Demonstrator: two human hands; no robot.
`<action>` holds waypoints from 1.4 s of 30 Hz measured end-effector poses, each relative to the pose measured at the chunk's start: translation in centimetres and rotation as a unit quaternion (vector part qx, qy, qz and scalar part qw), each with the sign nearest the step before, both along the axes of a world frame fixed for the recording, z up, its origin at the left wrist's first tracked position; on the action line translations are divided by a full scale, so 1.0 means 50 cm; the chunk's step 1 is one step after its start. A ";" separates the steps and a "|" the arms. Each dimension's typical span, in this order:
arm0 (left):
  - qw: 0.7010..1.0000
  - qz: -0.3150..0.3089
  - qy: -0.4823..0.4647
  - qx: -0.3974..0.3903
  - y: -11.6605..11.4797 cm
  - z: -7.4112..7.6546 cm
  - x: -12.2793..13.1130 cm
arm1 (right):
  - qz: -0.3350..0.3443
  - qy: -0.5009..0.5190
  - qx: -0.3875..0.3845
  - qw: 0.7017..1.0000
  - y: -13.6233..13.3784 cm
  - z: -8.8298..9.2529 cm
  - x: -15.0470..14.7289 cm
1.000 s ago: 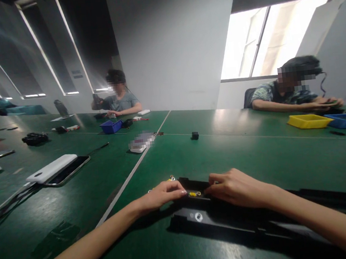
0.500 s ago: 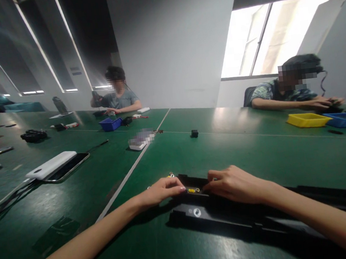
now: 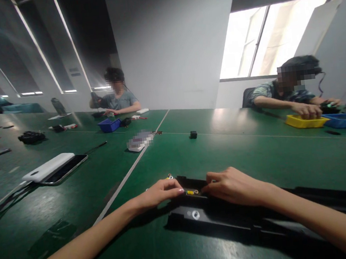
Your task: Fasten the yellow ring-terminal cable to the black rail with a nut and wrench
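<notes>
My left hand [image 3: 162, 191] is closed in a pinch, thumb and finger at the left end of a small yellow part with a ring-shaped end [image 3: 192, 192]. This part lies within the far black channel-shaped housing [image 3: 193, 181]. At the other side of it, my right hand [image 3: 229, 183] has its fingers curled down into the housing; whatever they grip is hidden. Nearer to me lies another long black rail [image 3: 213, 220] with a round pale spot on it. Behind my left hand, more small yellow ring-ended pieces [image 3: 169, 177] show in part.
A white power bank [image 3: 50, 166] and a phone [image 3: 67, 169] with cables lie at left. Farther off are a small black cube [image 3: 193, 134], a blue bin [image 3: 110, 126] and a yellow bin [image 3: 305, 122]. Two people sit across the green table [image 3: 136, 248].
Both my hands stay almost in place at the housing. The person at right has moved a hand into the yellow bin. The whole view has shifted slightly.
</notes>
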State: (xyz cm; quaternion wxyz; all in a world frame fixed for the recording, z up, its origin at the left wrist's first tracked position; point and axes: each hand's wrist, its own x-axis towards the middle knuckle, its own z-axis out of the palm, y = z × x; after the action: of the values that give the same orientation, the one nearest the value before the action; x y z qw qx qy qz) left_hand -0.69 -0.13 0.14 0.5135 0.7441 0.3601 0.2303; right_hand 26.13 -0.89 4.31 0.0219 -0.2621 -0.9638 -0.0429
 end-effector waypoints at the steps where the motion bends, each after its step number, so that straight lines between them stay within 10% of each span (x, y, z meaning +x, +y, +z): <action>1: 1.000 -0.001 0.000 0.000 0.000 0.001 0.000 | 0.000 -0.001 0.002 1.000 0.000 0.000 0.000; 42: 0.999 -0.026 0.007 0.032 -0.003 0.000 0.000 | -0.011 -0.005 -0.006 1.000 0.004 -0.007 0.004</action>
State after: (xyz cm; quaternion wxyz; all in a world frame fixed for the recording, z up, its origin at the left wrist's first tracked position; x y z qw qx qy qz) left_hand -0.69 -0.28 0.13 0.4928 0.7708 0.3366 0.2228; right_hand 26.33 -0.71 3.97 0.0157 -0.2723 -0.9613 -0.0389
